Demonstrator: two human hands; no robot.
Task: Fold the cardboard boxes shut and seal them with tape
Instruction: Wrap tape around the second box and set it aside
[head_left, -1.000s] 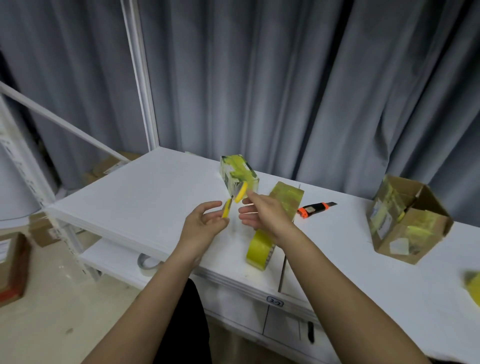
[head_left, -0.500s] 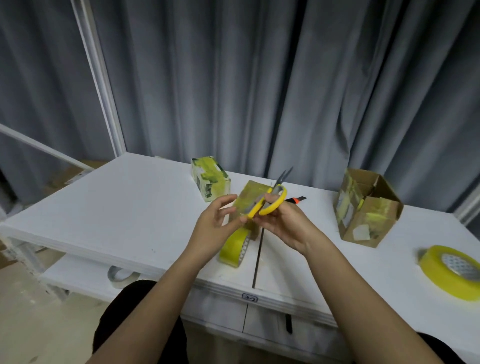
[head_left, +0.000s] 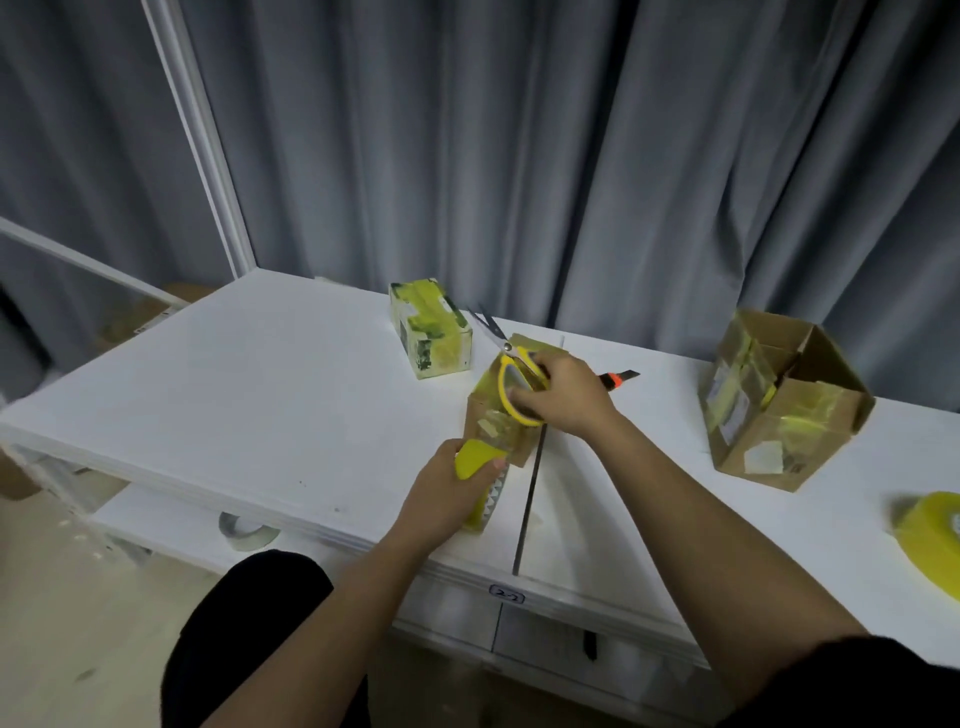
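My left hand (head_left: 447, 499) grips a yellow roll of tape (head_left: 475, 460) standing on edge on the white table (head_left: 260, 395). Just behind the roll sits a small brown cardboard box (head_left: 493, 421) with tape over it. My right hand (head_left: 563, 397) holds yellow-handled scissors (head_left: 511, 379) above that box, blades pointing up and left. A small taped white box (head_left: 431, 335) lies farther back. At the right stands a larger brown box (head_left: 779, 400) with its flaps open.
An orange and black utility knife (head_left: 618, 378) lies behind my right hand. A second yellow tape roll (head_left: 930, 535) rests at the table's right edge. A grey roll (head_left: 247, 530) sits on the lower shelf. Grey curtains hang behind.
My left hand dropped from the scissors to the tape roll and took hold of it. My right hand now holds the scissors alone, lower over the small box.
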